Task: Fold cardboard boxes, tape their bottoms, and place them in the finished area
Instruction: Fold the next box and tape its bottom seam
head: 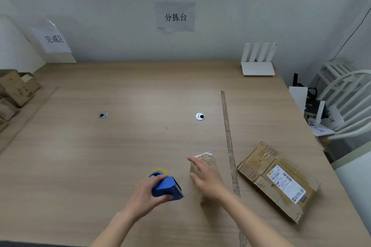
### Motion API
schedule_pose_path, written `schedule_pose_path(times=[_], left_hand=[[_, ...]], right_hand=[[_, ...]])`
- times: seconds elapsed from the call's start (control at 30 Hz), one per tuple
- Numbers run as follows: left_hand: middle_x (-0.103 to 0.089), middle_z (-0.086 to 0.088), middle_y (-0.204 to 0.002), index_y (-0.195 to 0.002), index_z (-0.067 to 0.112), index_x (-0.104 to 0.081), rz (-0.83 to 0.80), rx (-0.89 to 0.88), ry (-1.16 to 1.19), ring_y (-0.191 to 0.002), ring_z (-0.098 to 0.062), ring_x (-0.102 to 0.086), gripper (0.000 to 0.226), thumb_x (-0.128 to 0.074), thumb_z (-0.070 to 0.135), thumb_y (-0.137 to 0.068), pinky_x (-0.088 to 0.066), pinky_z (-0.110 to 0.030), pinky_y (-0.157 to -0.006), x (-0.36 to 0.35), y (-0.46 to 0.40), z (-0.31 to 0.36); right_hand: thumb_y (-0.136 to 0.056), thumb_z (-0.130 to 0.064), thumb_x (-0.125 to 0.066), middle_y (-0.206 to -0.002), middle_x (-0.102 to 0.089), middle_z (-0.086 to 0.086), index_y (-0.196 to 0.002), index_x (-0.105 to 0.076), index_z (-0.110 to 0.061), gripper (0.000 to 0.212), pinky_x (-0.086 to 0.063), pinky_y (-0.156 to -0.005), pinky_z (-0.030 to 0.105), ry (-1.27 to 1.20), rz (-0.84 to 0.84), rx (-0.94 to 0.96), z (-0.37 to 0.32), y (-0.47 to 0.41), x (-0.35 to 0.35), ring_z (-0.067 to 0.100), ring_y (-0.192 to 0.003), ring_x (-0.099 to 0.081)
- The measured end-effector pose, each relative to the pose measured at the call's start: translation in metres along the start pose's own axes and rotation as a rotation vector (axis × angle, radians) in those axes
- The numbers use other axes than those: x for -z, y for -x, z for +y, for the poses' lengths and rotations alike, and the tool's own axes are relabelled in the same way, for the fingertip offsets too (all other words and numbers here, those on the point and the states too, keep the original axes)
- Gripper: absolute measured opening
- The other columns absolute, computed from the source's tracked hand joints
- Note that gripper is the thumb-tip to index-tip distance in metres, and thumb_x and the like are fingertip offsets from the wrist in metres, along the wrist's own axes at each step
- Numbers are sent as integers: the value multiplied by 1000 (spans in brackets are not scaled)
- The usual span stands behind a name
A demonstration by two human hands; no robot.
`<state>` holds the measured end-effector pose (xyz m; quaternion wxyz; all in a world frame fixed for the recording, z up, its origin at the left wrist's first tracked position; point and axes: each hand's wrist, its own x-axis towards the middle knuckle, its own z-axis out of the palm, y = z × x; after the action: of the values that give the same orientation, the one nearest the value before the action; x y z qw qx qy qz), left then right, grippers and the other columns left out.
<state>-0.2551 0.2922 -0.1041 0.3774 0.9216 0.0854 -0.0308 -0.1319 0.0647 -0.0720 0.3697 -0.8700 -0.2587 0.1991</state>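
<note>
Left hand (147, 191) grips tape dispenser (167, 187); right hand (205, 179) flat on box (204, 163).

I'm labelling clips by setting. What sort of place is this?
Probably a small parcel packing or sorting station: paper wall signs, flattened brown cardboard box with shipping label on the wooden table, blue handheld tape dispenser gripped by left hand.
</note>
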Motion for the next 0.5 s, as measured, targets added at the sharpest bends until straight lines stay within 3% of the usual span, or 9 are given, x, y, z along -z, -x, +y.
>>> schedule_pose_path(times=[0.07,0.13,0.23,0.3,0.5], left_hand=[[-62,31,-115,-122,58,-58,18,-38,0,-103,2,-60,56,-81,55,-72,-49,-24,-87,17,2,9],[-62,30,-114,-124,56,-58,30,-73,-19,-103,0,-60,56,-80,57,-73,-49,-27,-88,30,3,15],[-63,29,-115,-126,53,-58,31,-85,-39,-104,-3,-60,55,-78,58,-75,-50,-31,-89,43,2,22],[-63,29,-115,-124,52,-58,30,-78,-33,-103,-2,-60,52,-77,56,-75,-51,-31,-88,46,1,26],[-64,33,-100,-121,59,-51,-114,-13,-166,-86,5,-60,48,-60,74,-77,-47,-19,-68,43,-4,43]], right_hand=[[-102,-25,-56,-156,-36,-11,-156,-32,-28,59,-29,-119,27,-199,-176,-121,-14,-8,-6,9,-143,-37],[-100,-22,-60,-147,-50,-3,-151,-43,-20,54,-42,-113,32,-372,-252,-175,-23,-13,-10,12,-132,-52],[-93,-23,-70,-108,-74,-5,-119,-73,-17,26,-55,-96,32,-325,-102,-140,-30,-19,-11,5,-100,-69],[-89,-22,-74,-89,-77,-4,-99,-80,-18,12,-59,-86,33,-315,-11,-113,-31,-19,-8,8,-85,-72],[-90,-19,-73,-79,-76,0,-90,-78,-17,5,-60,-72,29,-271,-9,-204,-6,1,13,12,-71,-70]])
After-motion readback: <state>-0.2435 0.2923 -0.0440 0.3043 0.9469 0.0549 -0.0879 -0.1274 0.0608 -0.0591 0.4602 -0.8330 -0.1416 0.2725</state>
